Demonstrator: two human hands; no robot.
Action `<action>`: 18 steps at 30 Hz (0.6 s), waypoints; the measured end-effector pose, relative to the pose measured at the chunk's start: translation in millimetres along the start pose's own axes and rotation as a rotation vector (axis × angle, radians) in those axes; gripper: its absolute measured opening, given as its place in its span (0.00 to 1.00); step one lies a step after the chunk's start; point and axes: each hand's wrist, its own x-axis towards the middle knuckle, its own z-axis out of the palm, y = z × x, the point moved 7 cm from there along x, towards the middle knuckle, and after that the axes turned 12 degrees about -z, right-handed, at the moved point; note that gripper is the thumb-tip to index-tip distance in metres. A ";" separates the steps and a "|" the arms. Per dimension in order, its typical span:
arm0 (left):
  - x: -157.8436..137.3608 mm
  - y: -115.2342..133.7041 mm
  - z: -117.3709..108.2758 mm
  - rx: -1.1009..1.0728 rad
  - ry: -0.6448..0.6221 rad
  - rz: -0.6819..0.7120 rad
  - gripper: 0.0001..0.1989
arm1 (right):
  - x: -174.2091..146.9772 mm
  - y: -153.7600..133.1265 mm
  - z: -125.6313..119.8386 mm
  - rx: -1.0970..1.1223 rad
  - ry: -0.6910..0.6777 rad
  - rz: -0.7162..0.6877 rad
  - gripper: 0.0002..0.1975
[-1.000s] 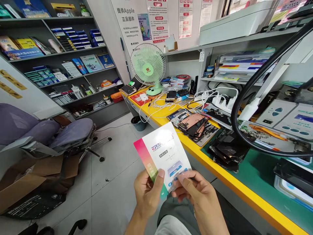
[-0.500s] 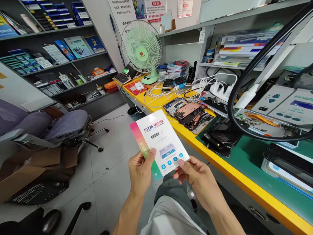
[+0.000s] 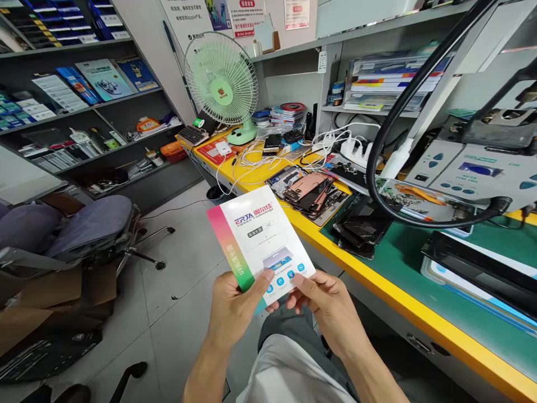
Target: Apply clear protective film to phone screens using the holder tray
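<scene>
A thin white screen protector packet (image 3: 260,238), with a pink-to-green strip down its left side and blue round icons low on its front, is held tilted over my lap. My left hand (image 3: 235,307) grips its lower left corner, thumb flat across the printed front and fingers behind. At the lower right corner, my right hand (image 3: 331,305) pinches the packet between thumb and fingers. Some fingertips of both hands show below its bottom edge. What lies inside the packet is hidden.
On the yellow-edged workbench (image 3: 403,282) lie dismantled phone parts (image 3: 310,190), dark screens (image 3: 361,224) and white cables (image 3: 251,159). A green fan (image 3: 222,89) stands farther back. A thick black hose (image 3: 373,151) loops over the right side. An office chair (image 3: 92,229) is on the left.
My left hand has slid down and right along the packet to its lower corner, its thumb nearer the right thumb. The view has turned slightly right.
</scene>
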 end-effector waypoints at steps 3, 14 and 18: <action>-4.7 8.2 0.9 0.029 0.025 0.070 0.16 | -3.9 1.2 0.6 0.045 -0.045 0.019 0.17; -14.5 13.8 10.8 0.095 0.003 0.191 0.18 | -11.5 -5.9 1.8 0.117 0.008 0.019 0.18; -13.5 7.0 11.7 -0.019 -0.027 0.109 0.21 | -14.9 -4.4 -3.0 0.115 0.040 0.030 0.16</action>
